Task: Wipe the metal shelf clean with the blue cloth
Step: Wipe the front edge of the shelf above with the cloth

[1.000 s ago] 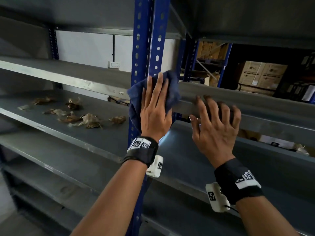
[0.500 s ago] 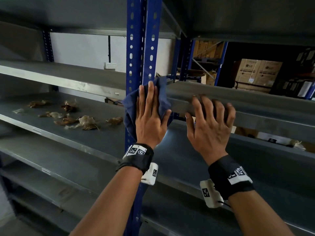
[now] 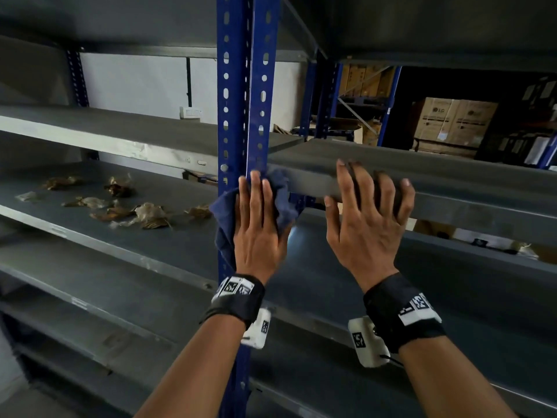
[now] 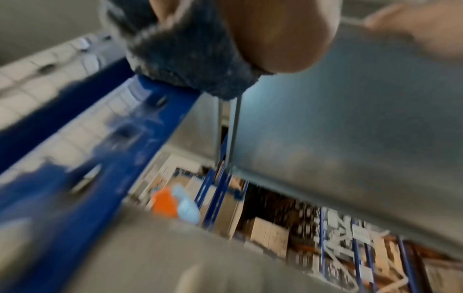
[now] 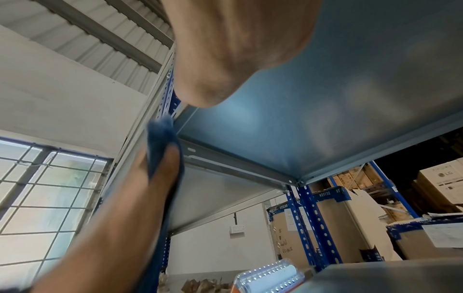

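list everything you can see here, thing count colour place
blue cloth: one, dark blue, pressed against the upright at the shelf's front edge
metal shelf: one, grey, right of the upright
upright post: one, blue, perforated, centre
dry leaf litter: several scraps, brown, on the left lower shelf
cardboard boxes: several, brown, far right background
wall switch plate: one, white, back wall
left hand: flat on the cloth
right hand: fingers spread on the shelf edge
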A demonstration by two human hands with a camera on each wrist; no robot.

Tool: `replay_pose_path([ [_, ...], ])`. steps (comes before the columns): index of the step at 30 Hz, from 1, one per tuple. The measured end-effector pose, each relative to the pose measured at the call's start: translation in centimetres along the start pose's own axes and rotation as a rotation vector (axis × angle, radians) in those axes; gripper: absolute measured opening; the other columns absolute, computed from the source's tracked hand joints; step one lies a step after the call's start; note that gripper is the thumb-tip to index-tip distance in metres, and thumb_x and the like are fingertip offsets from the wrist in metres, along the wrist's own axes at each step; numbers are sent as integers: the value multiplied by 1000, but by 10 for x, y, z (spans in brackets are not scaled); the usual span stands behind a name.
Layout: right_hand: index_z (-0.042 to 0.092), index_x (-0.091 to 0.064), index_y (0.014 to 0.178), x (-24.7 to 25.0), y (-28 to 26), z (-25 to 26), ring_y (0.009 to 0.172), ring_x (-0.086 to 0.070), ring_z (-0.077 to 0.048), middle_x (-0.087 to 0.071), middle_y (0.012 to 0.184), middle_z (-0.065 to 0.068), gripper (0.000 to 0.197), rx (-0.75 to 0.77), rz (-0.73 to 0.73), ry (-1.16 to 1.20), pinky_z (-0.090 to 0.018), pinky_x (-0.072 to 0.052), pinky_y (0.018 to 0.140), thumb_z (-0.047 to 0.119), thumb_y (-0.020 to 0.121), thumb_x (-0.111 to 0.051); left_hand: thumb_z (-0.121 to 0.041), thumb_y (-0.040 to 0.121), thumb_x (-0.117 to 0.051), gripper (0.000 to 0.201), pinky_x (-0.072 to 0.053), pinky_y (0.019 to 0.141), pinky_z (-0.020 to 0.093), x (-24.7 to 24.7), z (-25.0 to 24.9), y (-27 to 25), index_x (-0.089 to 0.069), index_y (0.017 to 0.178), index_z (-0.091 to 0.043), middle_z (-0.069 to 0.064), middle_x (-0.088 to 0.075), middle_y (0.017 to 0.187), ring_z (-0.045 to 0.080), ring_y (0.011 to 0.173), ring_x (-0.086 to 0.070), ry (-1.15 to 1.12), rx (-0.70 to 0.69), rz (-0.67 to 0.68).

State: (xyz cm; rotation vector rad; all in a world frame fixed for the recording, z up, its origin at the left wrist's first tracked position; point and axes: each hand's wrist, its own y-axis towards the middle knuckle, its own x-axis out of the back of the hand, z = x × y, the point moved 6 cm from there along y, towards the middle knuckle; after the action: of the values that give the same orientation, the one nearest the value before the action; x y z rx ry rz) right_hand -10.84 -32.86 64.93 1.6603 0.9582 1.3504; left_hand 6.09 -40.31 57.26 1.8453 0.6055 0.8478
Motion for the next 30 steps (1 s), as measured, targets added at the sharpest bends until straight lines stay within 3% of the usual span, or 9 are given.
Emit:
replay_pose_path([
  [5, 26, -28, 157, 2, -1, 2, 134, -42, -31, -42, 151, 1, 59, -13, -11, -2, -55, -16, 118, 50, 103, -31, -25, 92, -69, 91, -20, 121, 60, -27, 27, -93, -11, 158, 0, 21, 2, 167, 45, 153, 3, 211, -20, 189],
  [11, 26, -20, 159, -3, -4, 5, 144, -32, -32, -35, 157, 1, 64, -30, 11, 22, -56, -12, 119, 53, 102, -29, -37, 103, -51, 81, -10, 126, 48, -2, 4, -23, -7, 158, 2, 11, 7, 168, 35, 155, 3, -65, 70, 38],
  [14, 25, -12, 160, -10, -6, 7, 149, -22, -32, -27, 161, 2, 67, -25, 23, 24, -56, -9, 120, 54, 102, -29, -37, 103, -52, 82, -17, 125, 52, 1, 0, -4, -4, 159, -1, 7, 6, 168, 36, 155, -3, -54, 21, -29],
  [17, 26, -9, 161, -13, -7, 7, 151, -18, -32, -23, 163, 2, 68, -29, 22, 18, -56, -9, 120, 55, 102, -29, -29, 101, -58, 87, -21, 121, 59, -9, 9, -48, 3, 160, -9, 7, 8, 169, 39, 154, -1, 38, -26, 30],
  [20, 26, -8, 161, -16, -8, 9, 150, -17, -32, -24, 163, 2, 68, -34, 10, 24, -57, -9, 120, 54, 102, -30, -8, 87, -73, 115, -25, 117, 65, -24, 24, -119, 17, 158, -13, 9, 11, 168, 39, 154, 7, 50, 78, 176],
  [22, 27, -10, 160, -17, -9, 10, 149, -16, -32, -28, 160, 0, 68, -39, 4, 26, -57, -8, 120, 54, 102, -32, -9, 86, -74, 118, -22, 117, 66, -27, 26, -143, 18, 158, -14, 11, 9, 168, 42, 154, 6, 41, 108, 213],
  [26, 27, -12, 160, -20, -8, 9, 146, -15, -31, -32, 158, 0, 68, -59, -14, 15, -57, -9, 119, 54, 101, -32, -1, 92, -55, 102, -8, 122, 62, -21, 17, -122, 21, 158, -17, 7, 16, 168, 39, 153, 13, -53, 145, 193],
  [28, 27, -13, 160, -21, -8, 10, 146, -15, -31, -31, 157, 0, 67, -63, -24, 15, -57, -9, 119, 54, 101, -32, -11, 96, -41, 82, -6, 123, 60, -20, 17, -100, 12, 159, -7, 10, 14, 168, 37, 153, 14, -106, 171, 172],
  [30, 27, -15, 160, -21, -8, 10, 146, -15, -31, -33, 157, 1, 66, -67, -34, 8, -56, -8, 119, 53, 102, -31, -22, 102, -41, 74, -9, 124, 58, -19, 17, -85, 1, 159, 1, 15, 7, 168, 39, 154, 7, -97, 162, 116],
])
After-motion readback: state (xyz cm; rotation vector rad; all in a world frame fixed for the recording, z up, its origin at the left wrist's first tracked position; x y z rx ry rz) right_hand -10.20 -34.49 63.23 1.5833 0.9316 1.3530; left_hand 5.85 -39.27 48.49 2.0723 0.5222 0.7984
